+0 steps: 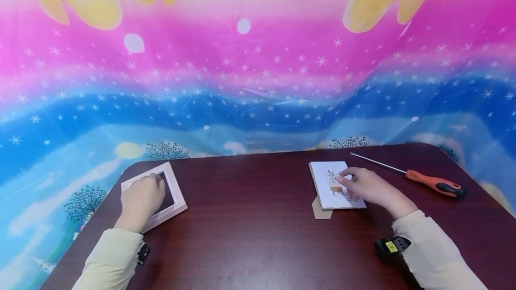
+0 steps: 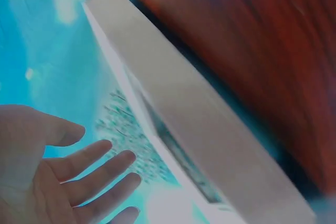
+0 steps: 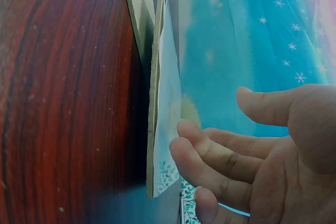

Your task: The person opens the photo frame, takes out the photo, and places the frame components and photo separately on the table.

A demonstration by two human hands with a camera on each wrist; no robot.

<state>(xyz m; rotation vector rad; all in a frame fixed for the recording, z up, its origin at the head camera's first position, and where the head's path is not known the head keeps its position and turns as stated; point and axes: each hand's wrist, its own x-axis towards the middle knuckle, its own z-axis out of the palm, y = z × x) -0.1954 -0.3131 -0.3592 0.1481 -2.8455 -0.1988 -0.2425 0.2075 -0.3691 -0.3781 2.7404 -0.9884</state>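
Observation:
At the table's left lies a pale wooden picture frame (image 1: 178,187), its opening partly covered by my left hand (image 1: 141,200). In the left wrist view that hand, fingers loosely extended and holding nothing, is beside the thick frame edge (image 2: 205,108). To the right, a white card with a printed plant picture (image 1: 320,173) rests on a brown backing board (image 3: 153,108). A tan support leg (image 1: 322,211) sticks out beneath the board. My right hand (image 1: 368,185) is over the card with loosely bent fingers; its fingertips (image 3: 184,150) come right up to the card's face.
A screwdriver (image 1: 435,182) with an orange and black handle lies at the right, its shaft pointing toward the far edge. The dark red wooden table (image 1: 246,218) extends between the hands. Behind it hangs a colourful printed cloth (image 1: 258,79).

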